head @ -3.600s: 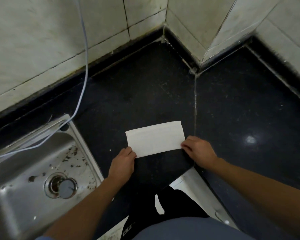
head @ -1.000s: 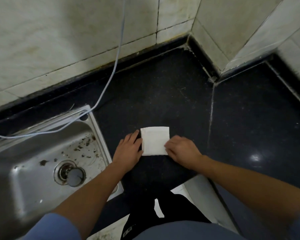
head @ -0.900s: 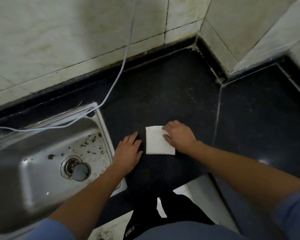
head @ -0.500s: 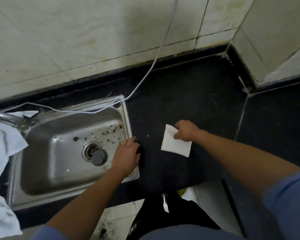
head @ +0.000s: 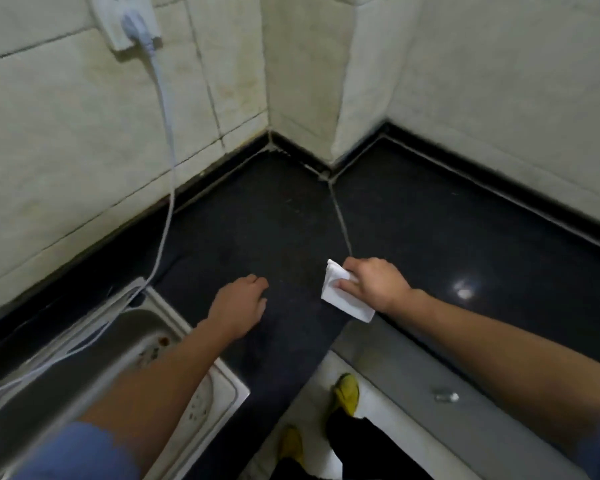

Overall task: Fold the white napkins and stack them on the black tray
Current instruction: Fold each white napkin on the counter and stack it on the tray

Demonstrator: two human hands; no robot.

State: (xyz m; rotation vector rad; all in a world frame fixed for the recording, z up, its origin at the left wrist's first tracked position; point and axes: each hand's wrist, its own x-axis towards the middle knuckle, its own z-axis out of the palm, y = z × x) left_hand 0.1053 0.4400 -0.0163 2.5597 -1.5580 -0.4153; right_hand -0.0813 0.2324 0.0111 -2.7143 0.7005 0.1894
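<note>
Right hand (head: 374, 288) pinching folded white napkin (head: 343, 299), left hand (head: 238, 306) relaxed — on black counter (head: 274, 220)

Black speckled countertop (head: 274, 220) turns a corner ahead of the left fingers (head: 257, 282), with 1 pale seam (head: 340, 220) running from that corner toward the right fingers (head: 352, 263). Cream tiled walls (head: 66, 133), stained and lined with dark grout, rise behind a black upstand (head: 205, 181). A square pillar (head: 309, 81) juts out at the corner. High above the left fingers, a white socket (head: 118, 15) holds a grey plug (head: 137, 27), and its cable (head: 167, 168) drops to the steel sink (head: 174, 317), which lies left of those fingers. Right of the right fingers, a light glare (head: 464, 289) shines on the stone. Below them are a grey cabinet front (head: 465, 427) with a metal handle (head: 445, 396) and a pale floor (head: 378, 410).
</note>
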